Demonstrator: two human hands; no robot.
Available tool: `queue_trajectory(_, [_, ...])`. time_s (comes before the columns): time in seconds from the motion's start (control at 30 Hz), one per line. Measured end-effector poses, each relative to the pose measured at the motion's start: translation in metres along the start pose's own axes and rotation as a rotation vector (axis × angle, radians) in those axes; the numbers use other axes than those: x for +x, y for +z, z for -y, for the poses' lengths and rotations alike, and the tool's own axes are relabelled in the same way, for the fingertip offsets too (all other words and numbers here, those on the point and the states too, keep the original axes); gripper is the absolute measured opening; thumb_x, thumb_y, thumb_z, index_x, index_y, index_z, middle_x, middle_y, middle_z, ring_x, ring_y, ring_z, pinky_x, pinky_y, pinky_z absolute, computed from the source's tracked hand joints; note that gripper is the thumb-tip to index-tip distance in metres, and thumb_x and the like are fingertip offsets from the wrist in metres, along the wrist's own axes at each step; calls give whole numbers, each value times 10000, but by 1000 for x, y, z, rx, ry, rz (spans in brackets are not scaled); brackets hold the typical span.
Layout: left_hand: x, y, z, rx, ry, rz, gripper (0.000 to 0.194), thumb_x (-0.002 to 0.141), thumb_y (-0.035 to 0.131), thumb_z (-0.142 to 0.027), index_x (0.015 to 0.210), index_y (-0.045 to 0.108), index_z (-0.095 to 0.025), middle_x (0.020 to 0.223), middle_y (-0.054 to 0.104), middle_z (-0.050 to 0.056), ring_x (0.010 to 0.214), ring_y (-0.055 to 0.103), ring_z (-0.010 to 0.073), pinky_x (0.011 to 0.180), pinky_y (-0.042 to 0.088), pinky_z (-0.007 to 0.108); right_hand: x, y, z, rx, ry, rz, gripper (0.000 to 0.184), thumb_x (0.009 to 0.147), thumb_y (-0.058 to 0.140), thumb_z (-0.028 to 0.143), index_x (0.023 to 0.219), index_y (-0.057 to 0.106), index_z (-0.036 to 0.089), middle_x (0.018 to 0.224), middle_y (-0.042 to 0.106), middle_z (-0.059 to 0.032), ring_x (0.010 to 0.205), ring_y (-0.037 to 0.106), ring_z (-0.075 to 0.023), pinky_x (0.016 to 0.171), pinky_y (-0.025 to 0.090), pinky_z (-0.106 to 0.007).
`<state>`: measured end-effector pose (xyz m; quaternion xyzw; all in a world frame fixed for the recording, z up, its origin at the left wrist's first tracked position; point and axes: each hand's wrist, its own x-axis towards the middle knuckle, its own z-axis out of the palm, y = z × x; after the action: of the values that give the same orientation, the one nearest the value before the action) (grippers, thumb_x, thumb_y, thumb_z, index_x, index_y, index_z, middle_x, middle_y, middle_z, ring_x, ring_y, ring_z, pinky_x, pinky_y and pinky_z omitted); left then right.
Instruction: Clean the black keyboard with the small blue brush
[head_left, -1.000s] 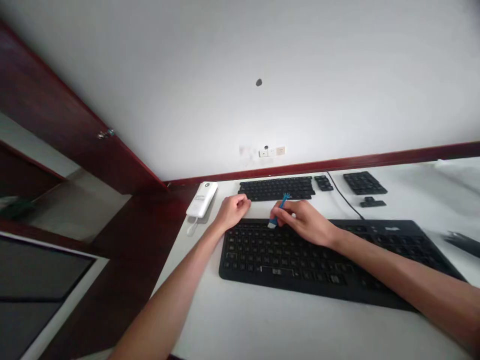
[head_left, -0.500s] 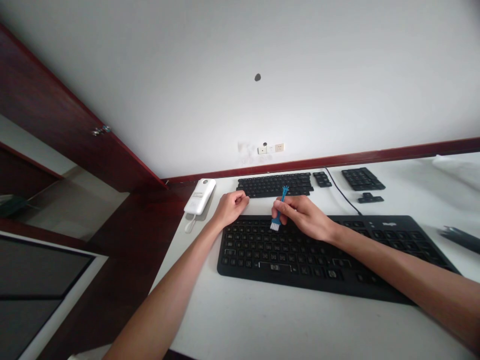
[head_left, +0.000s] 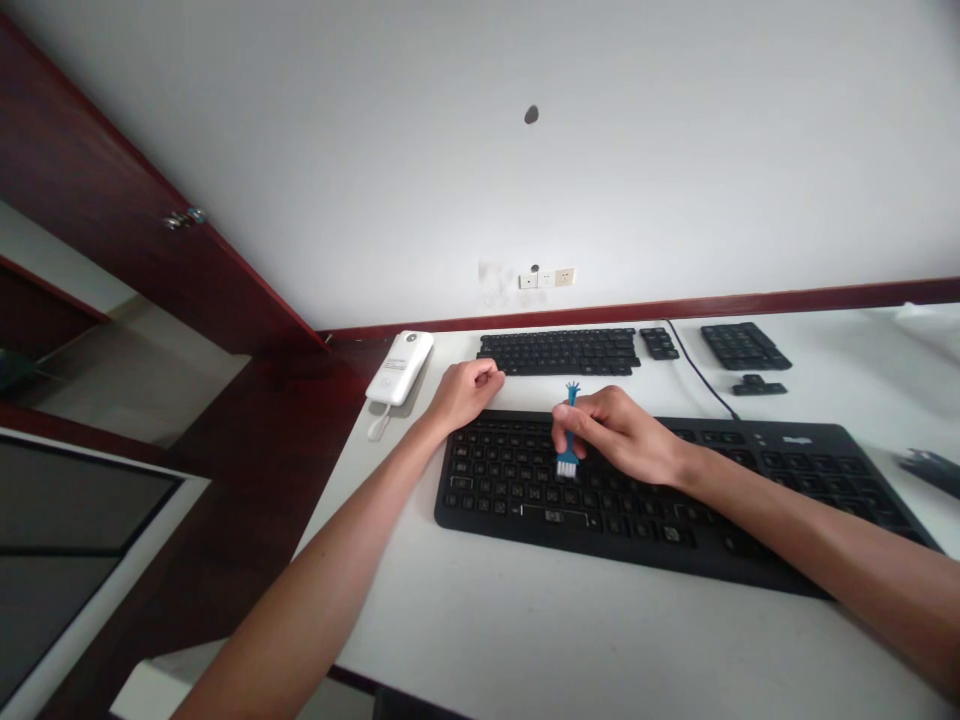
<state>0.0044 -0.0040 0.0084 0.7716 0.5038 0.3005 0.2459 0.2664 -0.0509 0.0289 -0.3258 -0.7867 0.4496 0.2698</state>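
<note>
A large black keyboard (head_left: pixel 660 500) lies across the white desk (head_left: pixel 525 640) in front of me. My right hand (head_left: pixel 622 435) pinches a small blue brush (head_left: pixel 568 440), held upright with its white bristles touching the keys in the keyboard's upper middle rows. My left hand (head_left: pixel 469 392) rests curled at the keyboard's top left corner, fingers closed on the edge of the frame.
Behind lie a set of black keycap blocks (head_left: pixel 559 352), a smaller block (head_left: pixel 660 342), a number-pad block (head_left: pixel 742 346) and an arrow cluster (head_left: pixel 757 385). A white device (head_left: pixel 401 367) with a cord sits left. A black cable (head_left: pixel 697 375) runs back. A dark object (head_left: pixel 930 468) lies far right.
My right hand has drawn the brush nearer and slightly right, from the top row down onto the middle rows. My left hand kept its place at the corner.
</note>
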Motion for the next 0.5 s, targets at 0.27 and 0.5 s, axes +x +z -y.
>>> queue_trajectory(0.27, [0, 0, 0, -3, 4, -1, 367, 963, 532, -363, 667, 393, -196, 627, 395, -43, 615, 348, 124, 607, 251, 280, -1, 3, -2, 88, -1, 38, 588, 1060, 466, 575, 755, 738, 153, 630, 657, -36, 529, 564, -124, 548, 425, -272])
queue_trajectory(0.5, [0, 0, -2, 25, -15, -2, 360, 955, 538, -367, 665, 408, -198, 624, 396, -42, 613, 356, 127, 606, 259, 283, -1, 5, 3, -10, -36, 50, 519, 1049, 526, 527, 760, 741, 153, 619, 654, -21, 544, 576, -115, 576, 436, -255])
